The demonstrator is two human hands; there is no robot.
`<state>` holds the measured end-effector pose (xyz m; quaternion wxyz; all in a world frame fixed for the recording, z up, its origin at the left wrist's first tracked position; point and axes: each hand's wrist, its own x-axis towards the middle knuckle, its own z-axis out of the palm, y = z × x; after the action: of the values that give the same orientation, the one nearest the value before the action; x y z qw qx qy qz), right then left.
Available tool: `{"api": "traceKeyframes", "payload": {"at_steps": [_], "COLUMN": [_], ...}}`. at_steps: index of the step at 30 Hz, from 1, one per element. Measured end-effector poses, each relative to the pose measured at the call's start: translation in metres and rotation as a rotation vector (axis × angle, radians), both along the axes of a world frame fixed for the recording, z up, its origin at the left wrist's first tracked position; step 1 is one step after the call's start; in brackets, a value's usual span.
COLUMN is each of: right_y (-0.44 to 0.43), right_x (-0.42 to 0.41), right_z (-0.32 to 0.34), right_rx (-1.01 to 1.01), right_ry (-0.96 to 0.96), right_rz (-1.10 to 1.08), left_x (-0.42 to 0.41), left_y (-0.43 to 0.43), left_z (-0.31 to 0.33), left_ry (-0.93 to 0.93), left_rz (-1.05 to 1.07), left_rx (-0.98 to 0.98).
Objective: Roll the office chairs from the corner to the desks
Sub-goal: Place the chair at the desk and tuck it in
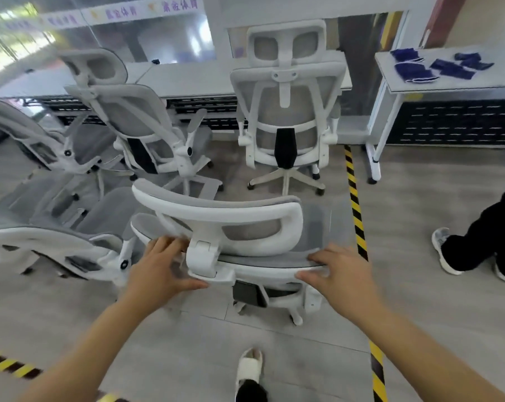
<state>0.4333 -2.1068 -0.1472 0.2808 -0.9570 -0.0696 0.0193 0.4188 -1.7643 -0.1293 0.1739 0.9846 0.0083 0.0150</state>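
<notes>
A white-framed office chair with grey mesh (254,216) stands right in front of me, its back toward me. My left hand (161,265) grips the top edge of its backrest beside the headrest bracket, fingers over the rim and thumb underneath. My right hand (341,271) holds the same edge on the right side. A matching chair (286,111) stands upright at the long white desk (187,79). Another chair (135,117) stands to its left, turned at an angle. Two more chairs (28,132) (42,242) crowd the left side.
A second white desk (448,82) at the right carries several dark blue cloths (419,72). Yellow-and-black floor tape (354,198) runs toward me right of the chair. Another person's legs (477,242) stand at the right edge. My slippered foot (248,369) is below.
</notes>
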Motion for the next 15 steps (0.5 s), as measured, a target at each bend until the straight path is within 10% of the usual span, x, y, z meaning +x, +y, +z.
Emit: {"api": "traceKeyframes", "payload": {"at_steps": [15], "right_y": [-0.009], "right_x": [-0.128], "right_z": [0.000], "right_rx": [0.048], "right_ry": [0.005], "right_rz": [0.022], "left_x": [-0.147], "left_y": [-0.010], "left_z": [-0.013], "left_ry": [-0.087], "left_rz": [0.069], "left_rx": [-0.157]}}
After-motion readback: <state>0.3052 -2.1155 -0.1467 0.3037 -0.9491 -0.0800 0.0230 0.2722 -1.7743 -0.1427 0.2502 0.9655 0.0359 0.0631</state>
